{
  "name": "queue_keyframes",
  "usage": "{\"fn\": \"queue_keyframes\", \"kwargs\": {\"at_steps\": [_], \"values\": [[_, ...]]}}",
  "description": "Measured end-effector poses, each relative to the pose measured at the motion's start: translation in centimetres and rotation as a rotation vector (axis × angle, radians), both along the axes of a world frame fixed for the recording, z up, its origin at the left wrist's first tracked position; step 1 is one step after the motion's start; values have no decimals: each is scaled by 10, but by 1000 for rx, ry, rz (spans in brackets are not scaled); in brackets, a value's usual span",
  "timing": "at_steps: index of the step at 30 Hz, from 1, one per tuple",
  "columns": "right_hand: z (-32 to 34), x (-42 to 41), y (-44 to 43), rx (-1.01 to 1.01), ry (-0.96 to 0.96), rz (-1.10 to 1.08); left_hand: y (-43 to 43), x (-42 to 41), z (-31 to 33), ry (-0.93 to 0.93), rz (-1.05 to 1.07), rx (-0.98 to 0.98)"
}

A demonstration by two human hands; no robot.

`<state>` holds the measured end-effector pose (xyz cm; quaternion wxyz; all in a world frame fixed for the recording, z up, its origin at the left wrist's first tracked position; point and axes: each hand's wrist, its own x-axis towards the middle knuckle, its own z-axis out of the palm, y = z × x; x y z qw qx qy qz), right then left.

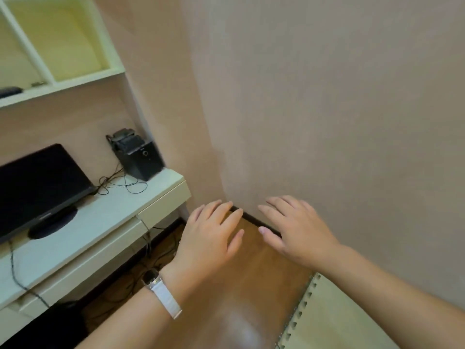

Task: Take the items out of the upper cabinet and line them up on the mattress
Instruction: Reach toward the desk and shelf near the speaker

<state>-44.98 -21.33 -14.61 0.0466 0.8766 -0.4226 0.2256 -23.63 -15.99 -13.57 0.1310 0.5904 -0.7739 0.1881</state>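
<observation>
Both my hands hover in mid-air over the brown wooden floor [251, 285], near the pink wall. My left hand [211, 233], with a white watch on its wrist, has relaxed, spread fingers and holds nothing. My right hand [294, 227] is likewise spread and holds nothing. The upper cabinet [75, 46], cream with open compartments, hangs at the top left; a dark item [10, 91] and a small flat item [39, 83] lie on its lower shelf. The pale edge of a jigsaw-edged mat [327, 311] shows at the bottom right; no mattress is plainly in view.
A white desk [100, 222] with drawers stands at the left, carrying a black monitor [37, 182], a black box-shaped device [141, 154] and loose cables. More cables lie on the floor under the desk. The pink wall [327, 109] fills the right.
</observation>
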Motion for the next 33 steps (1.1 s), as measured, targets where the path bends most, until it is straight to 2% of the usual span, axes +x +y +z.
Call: {"fn": "queue_keyframes", "kwargs": {"at_steps": [11, 20, 26, 33], "values": [[13, 83, -80, -3, -23, 192, -31, 77, 15, 49, 269, 22], [27, 188, -146, -29, 48, 215, -98, 185, 4, 116, 262, -70], [56, 283, -199, -72, 106, 238, -147, 281, 19, 137, 285, -123], [73, 368, -229, -56, 61, 254, -186, 369, 27, 177, 347, -113]]}}
